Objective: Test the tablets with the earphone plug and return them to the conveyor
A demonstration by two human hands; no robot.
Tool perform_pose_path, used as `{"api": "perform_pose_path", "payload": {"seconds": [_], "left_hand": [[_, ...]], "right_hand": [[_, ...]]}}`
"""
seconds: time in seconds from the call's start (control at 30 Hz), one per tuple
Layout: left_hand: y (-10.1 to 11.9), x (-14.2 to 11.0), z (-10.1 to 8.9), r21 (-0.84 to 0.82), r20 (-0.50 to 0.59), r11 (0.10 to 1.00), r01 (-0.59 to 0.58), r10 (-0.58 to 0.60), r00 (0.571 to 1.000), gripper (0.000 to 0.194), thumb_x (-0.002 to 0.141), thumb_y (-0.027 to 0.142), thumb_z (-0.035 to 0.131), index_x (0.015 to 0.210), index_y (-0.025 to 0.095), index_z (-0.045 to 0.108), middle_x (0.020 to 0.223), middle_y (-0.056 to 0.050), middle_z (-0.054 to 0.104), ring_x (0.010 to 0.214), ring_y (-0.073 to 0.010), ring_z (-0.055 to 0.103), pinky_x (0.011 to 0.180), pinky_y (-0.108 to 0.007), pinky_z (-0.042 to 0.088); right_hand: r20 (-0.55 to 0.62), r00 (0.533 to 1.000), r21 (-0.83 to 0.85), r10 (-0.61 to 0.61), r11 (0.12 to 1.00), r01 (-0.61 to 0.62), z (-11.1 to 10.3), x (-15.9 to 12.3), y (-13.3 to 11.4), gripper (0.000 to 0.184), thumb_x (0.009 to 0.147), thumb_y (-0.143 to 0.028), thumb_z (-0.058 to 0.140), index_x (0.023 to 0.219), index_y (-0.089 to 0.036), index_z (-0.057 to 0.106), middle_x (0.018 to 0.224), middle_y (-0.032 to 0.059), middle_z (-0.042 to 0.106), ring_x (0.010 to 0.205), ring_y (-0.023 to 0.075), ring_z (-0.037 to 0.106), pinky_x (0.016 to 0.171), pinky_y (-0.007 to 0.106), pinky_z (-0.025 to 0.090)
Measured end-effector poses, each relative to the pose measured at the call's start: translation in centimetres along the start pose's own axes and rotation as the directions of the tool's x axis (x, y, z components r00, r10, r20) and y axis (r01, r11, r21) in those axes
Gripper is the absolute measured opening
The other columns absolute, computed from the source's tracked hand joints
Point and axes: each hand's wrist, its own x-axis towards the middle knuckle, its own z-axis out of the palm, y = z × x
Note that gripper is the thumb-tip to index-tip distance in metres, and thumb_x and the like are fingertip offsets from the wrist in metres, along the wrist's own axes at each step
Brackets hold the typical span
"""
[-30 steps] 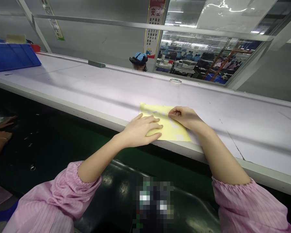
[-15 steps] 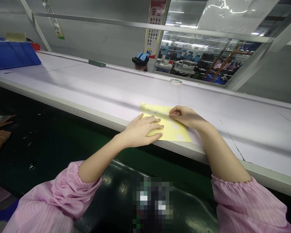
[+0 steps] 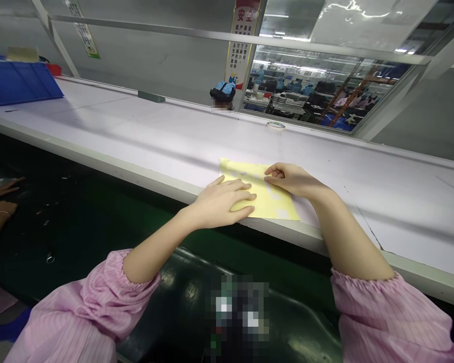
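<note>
A yellow sheet [image 3: 261, 201] with paler patches and a small printed white label [image 3: 243, 174] lies at the near edge of the white shelf [image 3: 155, 136]. My left hand [image 3: 225, 201] rests flat on the sheet's left part, fingers spread. Over the sheet's upper right edge is my right hand [image 3: 287, 179], thumb and index finger pinched close to the surface. Whatever sits between those fingertips is too small to make out.
A blue bin [image 3: 20, 83] stands at the far left of the shelf. A tape roll [image 3: 276, 124] and a dark grey-green block [image 3: 151, 96] lie along the back edge. Another person's hand [image 3: 2, 207] is low at the left, over a dark green surface.
My left hand stays flat in place on the sheet. The right hand's pinching fingers have shifted very slightly; the sheet lies as before.
</note>
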Motion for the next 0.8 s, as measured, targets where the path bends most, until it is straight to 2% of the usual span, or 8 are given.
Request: {"api": "perform_pose_path", "payload": {"seconds": [0.4,0.53,0.67,0.8], "left_hand": [[0.1,0.1,0.0,0.004,-0.009,1.0,-0.007,0.007,1.0,0.042,0.096,0.047,0.037,0.123,0.027,0.061,0.142,-0.002,0.052,0.13,-0.0251,0.048,0.113,-0.048,0.029],[0.0,0.1,0.0,0.0,-0.01,1.0,-0.004,0.004,1.0,0.042,0.096,0.048,0.037,0.123,0.027,0.061,0.143,-0.002,0.052,0.13,-0.025,0.048,0.113,-0.048,0.03],[0.1,0.0,0.1,-0.004,-0.005,1.0,-0.002,0.002,1.0,0.042,0.096,0.048,0.037,0.124,0.027,0.06,0.143,-0.002,0.051,0.13,-0.0249,0.047,0.113,-0.048,0.03],[0.1,0.1,0.2,0.004,-0.009,1.0,-0.004,0.004,1.0,0.04,0.096,0.047,0.038,0.123,0.027,0.06,0.143,-0.002,0.052,0.13,-0.0239,0.048,0.113,-0.047,0.029]], "right_hand": [[-0.01,0.999,0.019,0.036,0.999,-0.036,0.0,0.0,0.1,0.009,0.089,-0.025,0.062,0.094,-0.018,0.065,0.087,0.0045,0.064,0.077,0.018,0.058,0.064,0.028,0.043],[0.013,1.0,0.012,0.004,1.0,-0.005,-0.1,0.2,0.3,0.007,0.088,-0.024,0.062,0.089,-0.019,0.067,0.086,0.0048,0.066,0.076,0.0185,0.06,0.063,0.028,0.044],[0.038,0.999,0.021,0.025,0.999,-0.026,-0.6,0.4,0.0,0.01,0.088,-0.028,0.063,0.09,-0.019,0.067,0.089,0.0048,0.067,0.077,0.0186,0.06,0.063,0.027,0.044],[0.034,0.999,-0.055,0.028,0.998,-0.026,-1.0,0.6,-0.7,0.012,0.088,-0.025,0.061,0.081,-0.019,0.068,0.078,0.0039,0.066,0.07,0.0186,0.058,0.059,0.027,0.041]]}}
